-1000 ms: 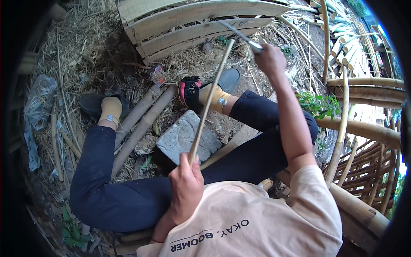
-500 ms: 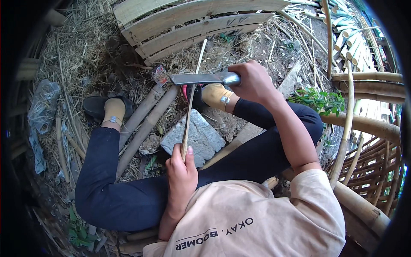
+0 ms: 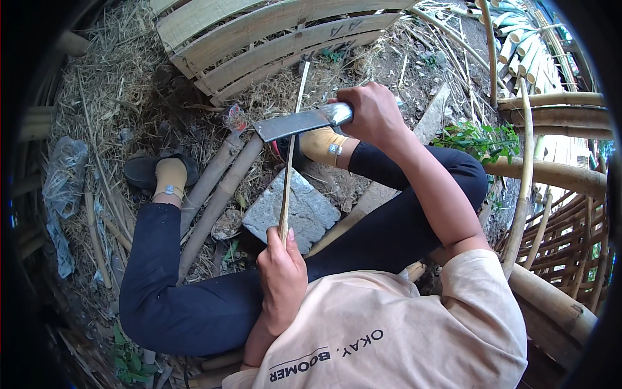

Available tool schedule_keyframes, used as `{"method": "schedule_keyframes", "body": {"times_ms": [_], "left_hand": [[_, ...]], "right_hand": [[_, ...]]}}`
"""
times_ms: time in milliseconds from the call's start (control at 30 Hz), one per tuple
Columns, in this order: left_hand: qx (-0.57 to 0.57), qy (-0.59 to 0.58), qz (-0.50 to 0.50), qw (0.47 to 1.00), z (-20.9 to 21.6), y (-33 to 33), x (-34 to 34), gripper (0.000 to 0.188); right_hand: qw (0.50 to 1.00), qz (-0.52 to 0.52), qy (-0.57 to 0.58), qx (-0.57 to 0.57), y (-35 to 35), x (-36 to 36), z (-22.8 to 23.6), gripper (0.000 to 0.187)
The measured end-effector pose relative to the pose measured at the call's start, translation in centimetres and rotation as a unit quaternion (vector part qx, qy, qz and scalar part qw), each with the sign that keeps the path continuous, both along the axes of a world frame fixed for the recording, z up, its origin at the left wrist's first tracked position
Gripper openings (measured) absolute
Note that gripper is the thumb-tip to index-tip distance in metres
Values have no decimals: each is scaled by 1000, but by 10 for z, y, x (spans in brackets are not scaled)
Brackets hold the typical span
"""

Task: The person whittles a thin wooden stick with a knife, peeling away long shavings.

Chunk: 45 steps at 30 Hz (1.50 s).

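My left hand [image 3: 283, 279] grips the near end of a thin, pale bamboo strip [image 3: 287, 188], which points up and away from me. A broad-bladed machete [image 3: 293, 126] is in my right hand [image 3: 374, 110], the fingers wrapped round its handle, which they mostly hide. Its flat grey blade reaches leftward across the upper half of the strip and covers a short stretch of it. Whether the edge bites into the strip I cannot tell. Below the strip's middle lies a grey stone block [image 3: 304, 211], between my legs.
A slatted wooden crate [image 3: 259, 52] stands ahead. Two bamboo poles [image 3: 223, 201] lie left of the stone, near crumpled clear plastic [image 3: 65, 175]. Cut bamboo tubes [image 3: 528, 55] are piled at far right. A bamboo railing [image 3: 551, 178] and woven basketwork [image 3: 564, 240] stand on the right.
The machete has turned so that more of its flat face shows, its tip slightly lower. My right hand has shifted a little left, and my left hand slightly right and nearer me.
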<state>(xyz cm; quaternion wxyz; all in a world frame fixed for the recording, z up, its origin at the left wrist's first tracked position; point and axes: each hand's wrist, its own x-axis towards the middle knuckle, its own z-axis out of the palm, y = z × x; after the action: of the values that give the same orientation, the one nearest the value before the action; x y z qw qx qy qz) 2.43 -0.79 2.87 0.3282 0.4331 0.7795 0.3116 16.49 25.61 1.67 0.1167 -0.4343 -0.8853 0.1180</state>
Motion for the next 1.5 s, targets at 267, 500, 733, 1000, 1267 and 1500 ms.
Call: {"method": "schedule_keyframes", "body": {"times_ms": [267,500,733,1000,1267,1500], "left_hand": [[-10,6,-11,1000,3,0,0,19],[45,1,-22,999,9,-5,3,18],[-11,-46,-25,999,5,3,-3,15],[21,-30,5,999,-3,2,-7,21],[33,-3,-16,999,9,-2,12,19],[44,-1,22,999,9,6,-8,24]], "right_hand": [[999,8,11,32,18,12,-7,14],[976,-210,-42,42,75,44,-7,23],[979,-200,39,12,58,66,21,34],[997,-25,45,-52,11,14,22,34],[957,-277,-80,-34,66,34,1,24],[966,-235,78,-69,80,90,17,43]]}}
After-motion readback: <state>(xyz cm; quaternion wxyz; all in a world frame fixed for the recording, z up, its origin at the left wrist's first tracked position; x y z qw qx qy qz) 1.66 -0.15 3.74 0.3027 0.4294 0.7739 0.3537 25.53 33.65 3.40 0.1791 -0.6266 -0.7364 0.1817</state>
